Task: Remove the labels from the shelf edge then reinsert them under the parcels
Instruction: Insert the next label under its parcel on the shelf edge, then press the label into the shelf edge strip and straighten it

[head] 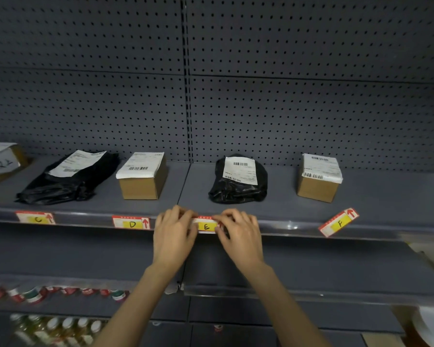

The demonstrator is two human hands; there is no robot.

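left hand point(174, 232) — fingers curled, pinching the E label point(206, 226) at its left end | right hand point(239, 230) — palm down, pinching its right end | label sat in the shelf edge point(85, 219), below the black bag point(237, 181)

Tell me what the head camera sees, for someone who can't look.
Two hands, left hand and right hand, pinch label E on the shelf edge. Labels C and D sit straight; label F is tilted. Parcels line the shelf above.

Bare shelf point(386, 196) right of brown box point(320, 181), open gaps between parcels
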